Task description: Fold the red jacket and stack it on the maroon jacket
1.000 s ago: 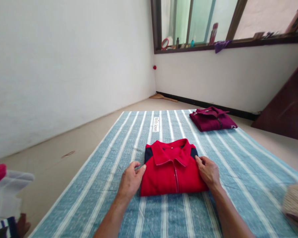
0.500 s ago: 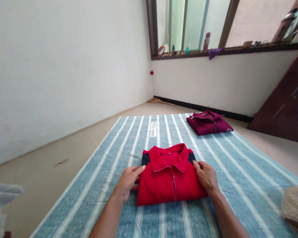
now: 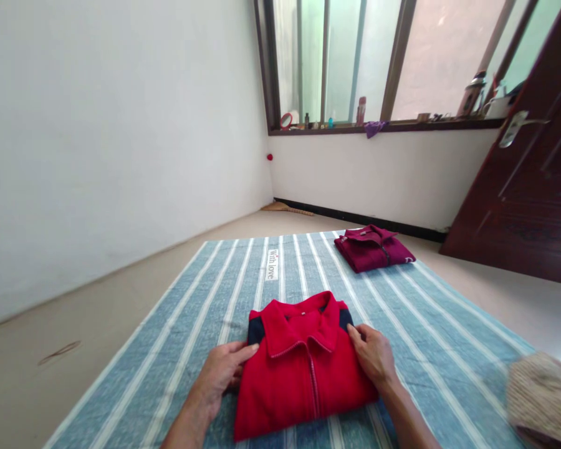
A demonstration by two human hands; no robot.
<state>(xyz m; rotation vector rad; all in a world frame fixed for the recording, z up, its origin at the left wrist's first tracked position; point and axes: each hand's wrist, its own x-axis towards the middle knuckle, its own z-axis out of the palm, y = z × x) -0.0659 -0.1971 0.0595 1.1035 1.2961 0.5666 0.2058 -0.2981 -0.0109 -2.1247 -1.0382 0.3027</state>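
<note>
A folded red zip jacket [image 3: 285, 380] with dark navy shoulder panels lies in front of me, its collar pointing away. My left hand [image 3: 222, 374] grips its left side, thumb on top and fingers tucked beneath the edge. On the opposite side, my right hand [image 3: 371, 352] is closed on the jacket's right edge near the navy panel. Farther off to the right sits a folded maroon zip jacket [image 3: 374, 249], touched by neither hand. Both garments rest on a blue cloth with white stripes [image 3: 206, 299].
A beige knitted item [image 3: 546, 399] is at the right edge. A brown door [image 3: 518, 206] with a metal handle stands at right. Bottles and a mirror line the windowsill [image 3: 402, 126]. A broom [image 3: 285, 207] lies in the corner, and a thin loop [image 3: 60, 352] on the floor.
The camera has tilted up and turned right, so the scene sits lower and farther left. Both hands keep their hold on the red jacket, whose near edge appears closer to me.
</note>
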